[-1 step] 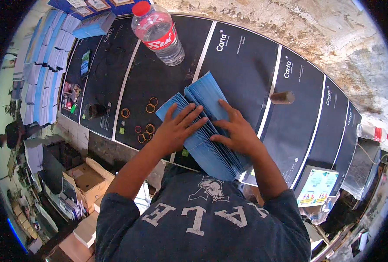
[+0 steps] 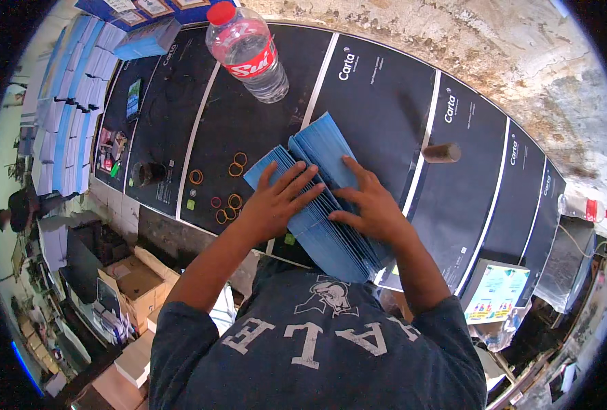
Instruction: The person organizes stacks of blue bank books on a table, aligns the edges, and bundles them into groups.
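A stack of thin blue booklets or folded sheets (image 2: 324, 239) lies slanted on the black table in front of me. Its many edges are fanned, and a gap splits the far end into two parts. Across the left part rests my left hand (image 2: 279, 198), fingers spread and pointing right over the edges. My right hand (image 2: 368, 205) lies on the right part, its fingers apart and pointing left toward the gap. Neither hand wraps round the stack. The near end of the stack reaches my shirt.
Several rubber bands (image 2: 234, 201) lie left of the stack. Beyond stands a large water bottle (image 2: 252, 61) with a red cap. A short brown cylinder (image 2: 441, 152) is to the right. Tall paper stacks (image 2: 74, 102) line the far left, with a phone (image 2: 134, 99) near them.
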The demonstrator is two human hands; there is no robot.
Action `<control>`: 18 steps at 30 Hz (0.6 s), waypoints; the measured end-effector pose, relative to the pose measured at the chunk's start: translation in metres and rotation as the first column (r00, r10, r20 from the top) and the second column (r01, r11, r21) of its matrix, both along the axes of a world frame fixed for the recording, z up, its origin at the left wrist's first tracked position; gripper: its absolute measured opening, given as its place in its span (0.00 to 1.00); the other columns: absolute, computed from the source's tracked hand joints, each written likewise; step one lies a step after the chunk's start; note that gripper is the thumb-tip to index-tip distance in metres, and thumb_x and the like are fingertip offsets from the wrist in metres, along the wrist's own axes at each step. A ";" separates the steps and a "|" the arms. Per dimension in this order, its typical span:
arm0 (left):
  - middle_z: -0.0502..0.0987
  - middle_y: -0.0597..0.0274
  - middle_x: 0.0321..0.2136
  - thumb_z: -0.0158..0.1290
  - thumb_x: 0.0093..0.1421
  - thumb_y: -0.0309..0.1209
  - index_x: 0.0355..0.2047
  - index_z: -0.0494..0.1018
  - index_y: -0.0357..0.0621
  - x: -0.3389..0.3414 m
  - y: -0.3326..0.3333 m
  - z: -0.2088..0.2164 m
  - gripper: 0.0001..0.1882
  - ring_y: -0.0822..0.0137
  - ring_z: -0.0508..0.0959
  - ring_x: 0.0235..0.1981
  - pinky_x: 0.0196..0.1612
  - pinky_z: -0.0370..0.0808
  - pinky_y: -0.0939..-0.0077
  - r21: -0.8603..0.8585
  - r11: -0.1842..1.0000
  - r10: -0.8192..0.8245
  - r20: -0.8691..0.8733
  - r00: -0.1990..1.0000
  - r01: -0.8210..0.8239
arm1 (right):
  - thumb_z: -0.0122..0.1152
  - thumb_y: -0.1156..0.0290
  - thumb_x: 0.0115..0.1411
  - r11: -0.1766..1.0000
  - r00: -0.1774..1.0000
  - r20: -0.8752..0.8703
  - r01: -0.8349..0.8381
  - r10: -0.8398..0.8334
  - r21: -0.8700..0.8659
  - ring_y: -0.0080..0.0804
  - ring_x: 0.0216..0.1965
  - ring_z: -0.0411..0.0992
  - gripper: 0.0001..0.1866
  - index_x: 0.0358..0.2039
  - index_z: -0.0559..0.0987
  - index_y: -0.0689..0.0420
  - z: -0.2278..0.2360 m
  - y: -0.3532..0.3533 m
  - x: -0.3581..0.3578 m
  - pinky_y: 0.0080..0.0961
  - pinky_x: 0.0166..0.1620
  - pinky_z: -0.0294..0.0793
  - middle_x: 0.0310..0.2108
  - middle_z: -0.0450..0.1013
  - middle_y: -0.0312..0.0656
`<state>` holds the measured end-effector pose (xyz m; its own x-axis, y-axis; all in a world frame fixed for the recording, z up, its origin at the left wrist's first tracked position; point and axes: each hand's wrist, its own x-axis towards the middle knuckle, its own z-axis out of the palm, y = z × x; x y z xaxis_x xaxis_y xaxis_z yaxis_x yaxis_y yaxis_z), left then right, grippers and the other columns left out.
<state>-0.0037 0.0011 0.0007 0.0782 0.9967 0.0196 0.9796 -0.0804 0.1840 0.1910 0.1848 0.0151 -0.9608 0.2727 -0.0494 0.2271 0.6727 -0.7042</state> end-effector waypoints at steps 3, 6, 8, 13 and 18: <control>0.52 0.59 0.72 0.62 0.46 0.30 0.67 0.60 0.60 0.001 0.000 0.001 0.45 0.56 0.51 0.73 0.69 0.41 0.38 0.004 1.000 0.012 0.057 0.998 -0.012 | 0.68 0.46 0.54 1.000 1.000 -0.006 -0.004 0.004 0.002 0.58 0.64 0.60 0.26 0.47 0.83 0.50 0.000 0.000 0.000 0.44 0.64 0.64 0.70 0.53 0.51; 0.52 0.59 0.72 0.62 0.46 0.31 0.67 0.60 0.60 0.000 0.000 0.001 0.46 0.56 0.51 0.73 0.70 0.41 0.38 -0.004 1.000 0.012 0.074 0.997 -0.011 | 0.68 0.47 0.54 1.000 1.000 -0.008 -0.003 0.003 0.011 0.58 0.64 0.60 0.25 0.47 0.83 0.50 0.000 0.000 0.000 0.44 0.64 0.64 0.70 0.53 0.51; 0.52 0.59 0.72 0.63 0.46 0.32 0.67 0.60 0.60 0.000 0.000 -0.001 0.46 0.56 0.51 0.73 0.70 0.41 0.38 0.003 1.000 0.005 0.047 0.999 -0.005 | 0.68 0.47 0.54 1.000 1.000 -0.009 -0.004 0.004 0.011 0.58 0.64 0.60 0.25 0.47 0.83 0.50 0.000 0.001 0.000 0.44 0.64 0.64 0.70 0.53 0.51; 0.54 0.61 0.71 0.54 0.55 0.31 0.67 0.60 0.61 0.001 0.001 0.002 0.38 0.59 0.52 0.72 0.69 0.41 0.41 0.003 1.000 0.016 0.035 0.999 -0.016 | 0.68 0.50 0.55 1.000 1.000 -0.011 -0.003 0.003 0.001 0.59 0.64 0.60 0.23 0.47 0.83 0.49 0.002 0.000 -0.001 0.44 0.64 0.64 0.69 0.53 0.52; 0.53 0.60 0.71 0.55 0.54 0.31 0.68 0.59 0.62 0.000 -0.001 -0.003 0.39 0.59 0.52 0.72 0.70 0.40 0.41 0.009 1.000 0.013 0.017 1.000 -0.013 | 0.64 0.52 0.58 1.000 1.000 -0.021 0.019 -0.019 0.002 0.58 0.64 0.60 0.20 0.47 0.83 0.49 -0.010 -0.003 -0.002 0.45 0.64 0.63 0.69 0.54 0.52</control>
